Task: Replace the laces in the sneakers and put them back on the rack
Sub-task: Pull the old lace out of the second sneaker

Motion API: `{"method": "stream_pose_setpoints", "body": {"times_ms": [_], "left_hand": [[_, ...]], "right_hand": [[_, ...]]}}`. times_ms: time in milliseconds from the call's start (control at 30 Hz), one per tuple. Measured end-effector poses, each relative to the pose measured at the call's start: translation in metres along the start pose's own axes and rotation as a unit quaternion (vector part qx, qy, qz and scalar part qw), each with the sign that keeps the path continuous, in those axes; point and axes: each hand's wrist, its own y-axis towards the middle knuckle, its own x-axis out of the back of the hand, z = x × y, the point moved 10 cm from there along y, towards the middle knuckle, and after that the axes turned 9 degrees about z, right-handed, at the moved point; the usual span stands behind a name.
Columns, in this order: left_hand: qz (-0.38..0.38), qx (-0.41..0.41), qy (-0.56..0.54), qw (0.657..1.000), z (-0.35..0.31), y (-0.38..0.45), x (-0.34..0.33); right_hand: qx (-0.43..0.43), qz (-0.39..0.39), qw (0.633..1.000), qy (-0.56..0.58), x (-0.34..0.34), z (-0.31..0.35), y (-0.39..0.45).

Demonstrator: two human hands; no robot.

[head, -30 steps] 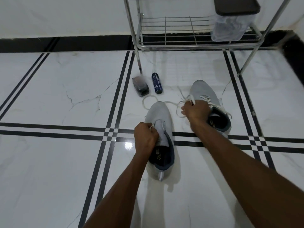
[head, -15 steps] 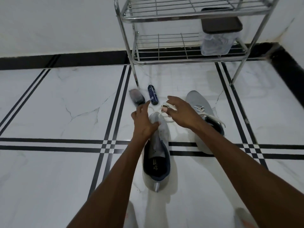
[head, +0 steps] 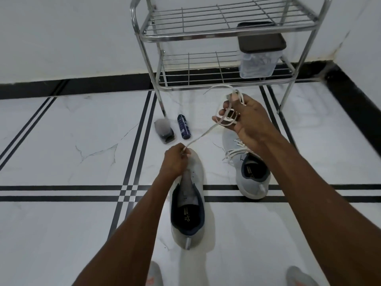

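You are in a home, by the look of it a hallway or entry corner. The floor [head: 61, 129] under you is glossy white marble-look tile crossed by paired black lines, with a black skirting [head: 82, 87] along plain white walls [head: 61, 38]. A chrome wire rack [head: 216, 36] with two shelves stands against the wall, a lidded plastic box [head: 257, 62] on its lower shelf. Two grey sneakers [head: 187, 203], a spray can [head: 183, 126] and a brush [head: 164, 131] lie on the floor before it.
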Motion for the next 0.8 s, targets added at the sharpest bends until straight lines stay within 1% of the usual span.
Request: {"method": "stream_pose_setpoints", "body": {"times_ms": [33, 67, 133, 200, 267, 300, 400, 467, 533, 567, 633, 733, 800], "left_hand": [[-0.020, 0.004, -0.019, 1.000, -0.001, -0.003, 0.008], [-0.025, -0.003, -0.063, 0.998, -0.006, -0.005, 0.014], [0.011, -0.026, -0.192, 0.981, -0.030, -0.007, 0.017], [0.067, -0.071, -0.260, 0.961, -0.069, -0.009, 0.018], [0.110, -0.116, -0.298, 0.941, -0.108, -0.015, 0.021], [0.117, -0.130, -0.314, 0.933, -0.121, -0.015, 0.024], [0.095, -0.150, -0.357, 0.917, -0.144, -0.012, 0.037], [0.078, -0.155, -0.378, 0.909, -0.151, -0.008, 0.045], [0.042, -0.138, -0.381, 0.913, -0.147, -0.002, 0.055], [0.019, -0.123, -0.379, 0.917, -0.142, 0.001, 0.061], [-0.006, -0.073, -0.383, 0.921, -0.129, 0.006, 0.064], [0.011, 0.013, -0.403, 0.915, -0.106, 0.012, 0.045], [0.029, 0.049, -0.411, 0.910, -0.098, 0.012, 0.020]], "right_hand": [[-0.002, -0.017, 1.000, -0.009, 0.008, -0.002, 0.001], [-0.010, -0.034, 0.999, -0.034, 0.016, -0.007, 0.002], [-0.042, -0.060, 0.993, -0.098, 0.028, -0.026, 0.000], [-0.076, -0.072, 0.987, -0.125, 0.031, -0.048, -0.005], [-0.098, -0.076, 0.988, -0.095, 0.029, -0.069, -0.011], [-0.108, -0.071, 0.989, -0.067, 0.025, -0.076, -0.013], [-0.137, -0.024, 0.990, 0.024, 0.007, -0.097, -0.015], [-0.162, 0.027, 0.985, 0.053, -0.008, -0.104, -0.019], [-0.179, 0.053, 0.979, 0.080, -0.018, -0.104, -0.024], [-0.178, 0.046, 0.979, 0.086, -0.016, -0.100, -0.026], [-0.154, 0.001, 0.985, 0.074, 0.010, -0.084, -0.026], [-0.128, -0.050, 0.990, 0.038, 0.057, -0.052, -0.026], [-0.126, -0.069, 0.990, 0.006, 0.084, -0.033, -0.028]]}}
